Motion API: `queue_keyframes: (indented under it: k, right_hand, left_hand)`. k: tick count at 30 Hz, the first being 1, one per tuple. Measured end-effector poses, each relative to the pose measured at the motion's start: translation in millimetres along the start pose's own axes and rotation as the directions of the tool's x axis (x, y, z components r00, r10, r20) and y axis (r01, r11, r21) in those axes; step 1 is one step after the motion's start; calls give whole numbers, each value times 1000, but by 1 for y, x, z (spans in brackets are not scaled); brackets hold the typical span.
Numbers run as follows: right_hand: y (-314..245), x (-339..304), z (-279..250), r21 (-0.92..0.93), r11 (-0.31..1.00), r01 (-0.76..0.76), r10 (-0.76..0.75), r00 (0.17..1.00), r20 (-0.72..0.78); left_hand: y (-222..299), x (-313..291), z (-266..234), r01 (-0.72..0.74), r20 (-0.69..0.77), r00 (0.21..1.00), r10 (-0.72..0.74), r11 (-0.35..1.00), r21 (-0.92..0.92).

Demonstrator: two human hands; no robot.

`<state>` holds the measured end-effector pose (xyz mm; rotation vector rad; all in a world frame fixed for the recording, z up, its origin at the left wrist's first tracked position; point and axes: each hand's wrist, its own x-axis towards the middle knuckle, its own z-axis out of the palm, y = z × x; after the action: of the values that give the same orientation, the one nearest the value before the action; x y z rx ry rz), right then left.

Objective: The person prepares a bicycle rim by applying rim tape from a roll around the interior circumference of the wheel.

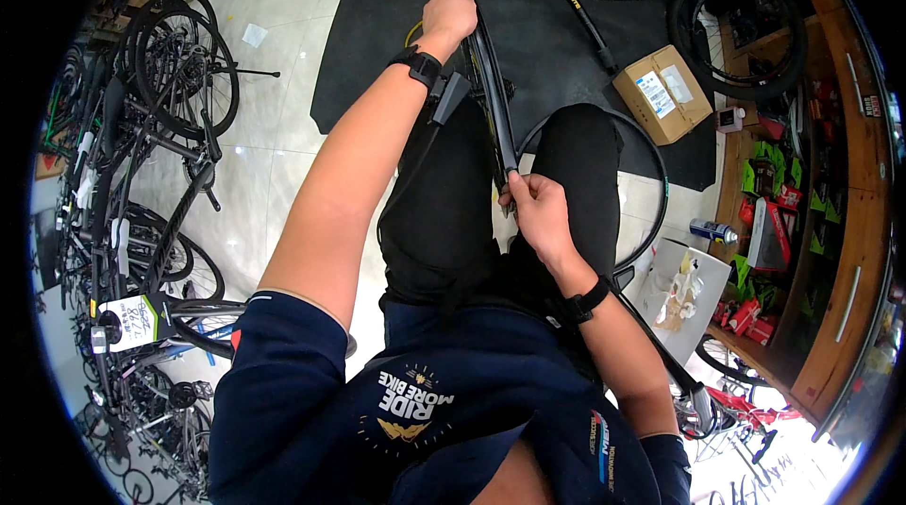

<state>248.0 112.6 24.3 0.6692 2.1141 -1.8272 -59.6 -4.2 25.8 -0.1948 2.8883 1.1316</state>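
A long black tube [491, 94], seemingly part of a bicycle frame, runs away from me between my knees. My left hand [449, 18] is closed round its far end; the fingers' undersides are hidden. At the near end, my right hand [540, 214] pinches the tube's tip between thumb and fingers. A dark grey block-shaped part [451, 97] with a black cable or strap sits beside the tube, just below my left wrist. Behind the tube, something toothed and dark shows in part.
A black mat [368, 61] covers the floor ahead. On it lie a cardboard box [694, 113] and a bicycle wheel [675, 19]. Parked bicycles [179, 80] crowd the left side. Wooden shelves [821, 316] line the right, near a spray can [713, 231] and a white tray [651, 293].
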Motion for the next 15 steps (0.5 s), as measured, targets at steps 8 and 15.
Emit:
queue_keyframes:
  k: [8,15]
  right_hand:
    - [-5,4,7,-71,996,61,-68,993,-93]
    - [-22,6,9,-113,992,49,-61,992,-112]
  left_hand:
    - [-9,6,-1,-34,19,999,35,999,-19]
    - [-9,0,-16,-135,-96,985,141,988,73]
